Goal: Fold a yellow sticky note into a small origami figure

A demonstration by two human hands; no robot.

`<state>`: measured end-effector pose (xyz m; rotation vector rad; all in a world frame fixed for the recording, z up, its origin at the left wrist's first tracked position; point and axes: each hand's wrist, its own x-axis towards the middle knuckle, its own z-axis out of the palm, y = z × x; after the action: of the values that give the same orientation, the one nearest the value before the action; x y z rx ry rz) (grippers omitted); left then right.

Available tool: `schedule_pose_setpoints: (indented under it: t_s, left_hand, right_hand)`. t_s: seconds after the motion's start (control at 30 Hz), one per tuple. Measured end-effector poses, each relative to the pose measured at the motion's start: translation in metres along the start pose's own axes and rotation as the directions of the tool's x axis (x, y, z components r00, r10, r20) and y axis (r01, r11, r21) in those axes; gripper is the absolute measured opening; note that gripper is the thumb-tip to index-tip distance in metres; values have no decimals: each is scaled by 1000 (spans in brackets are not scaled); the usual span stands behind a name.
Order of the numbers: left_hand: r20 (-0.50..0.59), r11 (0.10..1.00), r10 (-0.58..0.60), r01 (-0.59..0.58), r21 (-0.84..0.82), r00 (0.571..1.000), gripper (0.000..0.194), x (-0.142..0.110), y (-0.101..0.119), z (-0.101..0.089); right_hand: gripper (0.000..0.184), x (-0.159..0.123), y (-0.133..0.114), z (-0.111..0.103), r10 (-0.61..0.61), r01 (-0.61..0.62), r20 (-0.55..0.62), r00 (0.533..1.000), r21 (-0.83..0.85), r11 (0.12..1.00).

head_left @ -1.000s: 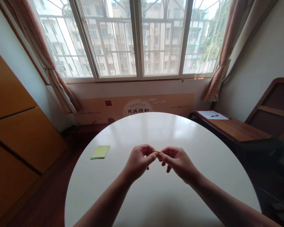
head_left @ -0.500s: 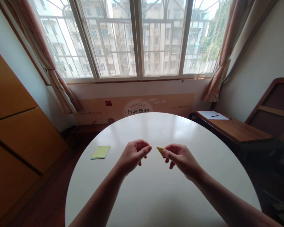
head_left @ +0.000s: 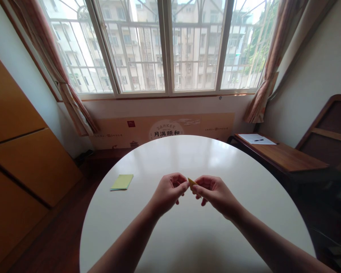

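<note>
One small folded yellow paper (head_left: 192,183), pinched between thumb and bent fingers of the right hand (head_left: 214,189), up over the middle of the white round table (head_left: 204,242). Pointed end free, aimed toward the far edge and tilted a bit left; long axis slanting from that tip back toward the near right, into the right-hand grip. Directly left of the right hand, the nearer one by its hold. Left hand (head_left: 170,191) just off the paper's left side, thumb and forefinger almost together, other fingers loosely curled; right beside the paper or touching, too fine to tell, hold likewise unclear. Nothing visible in between. Lower part of the paper hidden behind the right thumb. Also on the table, near the left edge: yellow-green note stack (head_left: 122,182), well apart from both hands, bluish underneath. Past the far right edge: wooden bench (head_left: 304,159) with white sheet (head_left: 246,137) and dark pen-like item (head_left: 258,140) on top, out of the way. Beyond the far edge: printed banner (head_left: 110,131) below a barred window (head_left: 193,57).
</note>
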<state>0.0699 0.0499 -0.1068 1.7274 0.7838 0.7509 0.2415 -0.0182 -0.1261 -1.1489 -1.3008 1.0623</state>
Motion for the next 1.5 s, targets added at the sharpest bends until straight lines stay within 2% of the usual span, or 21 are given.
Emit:
schedule_pose_setpoints:
  t_s: [0.13,0.37,0.57,0.7,0.97,1.3,1.4,1.5]
  left_hand:
    - [-46,999,35,-33,29,998,22,0,-3,3]
    - [-52,985,106,-98,142,993,17,-3,0,5]
    - [-33,962,172,-161,221,984,17,-4,0,5]
    - [-3,962,162,-157,222,987,21,-5,2,5]
    - [-14,950,173,-163,265,985,21,-6,3,6]
    - [2,980,73,-72,185,997,27,-6,4,6]
    - [-38,984,76,-69,165,996,29,-6,4,6]
    - [-97,990,74,-61,128,993,30,-5,3,5]
  right_hand:
    - [27,-1,2,6,-14,14,28,1000,-2,1000]
    - [26,-1,5,6,-84,81,-13,996,-123,989]
    - [27,2,4,2,-98,94,-86,992,-52,994]
    - [27,3,5,1,-92,92,-99,991,-6,996]
    - [26,3,6,5,-107,115,-145,984,48,992]
    - [28,4,8,4,-94,115,-228,969,79,990]
    - [33,4,7,3,-73,95,-225,972,93,991]
    - [38,3,5,2,-30,47,-165,986,98,994]
